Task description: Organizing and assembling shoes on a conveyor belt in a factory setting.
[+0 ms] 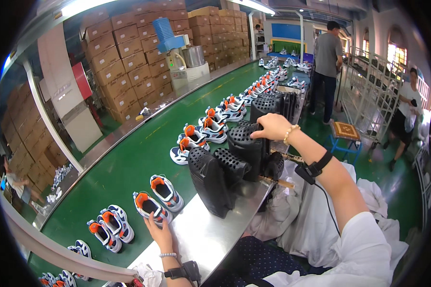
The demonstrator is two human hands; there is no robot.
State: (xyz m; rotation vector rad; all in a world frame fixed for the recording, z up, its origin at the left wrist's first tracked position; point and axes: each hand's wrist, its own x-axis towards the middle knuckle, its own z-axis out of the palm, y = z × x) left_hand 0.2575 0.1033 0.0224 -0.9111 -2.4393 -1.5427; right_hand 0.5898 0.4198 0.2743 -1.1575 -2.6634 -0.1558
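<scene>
My left hand (pixel 161 235) has its fingers curled at the near end of a white, navy and orange sneaker (pixel 146 203) at the edge of the green belt. Its mate, another sneaker (pixel 166 192), stands right beside it. Further right, my right hand (pixel 276 127) is closed with thumb and fingertips at the top of a stack of black perforated insoles (pixel 248 146). Part of its grip is hidden. Nearer me, another black insole stack (pixel 209 179) leans upright on the metal ledge (pixel 196 239), with a perforated black piece (pixel 231 163) between the two.
Sneaker pairs line the green conveyor belt (pixel 129 172), among them one pair (pixel 111 225) at left and a row (pixel 210 125) running away. White cloth (pixel 316 210) hangs beside the ledge. A blue stool (pixel 345 136), wire racks (pixel 368 100) and a standing person (pixel 327 62) are to the right.
</scene>
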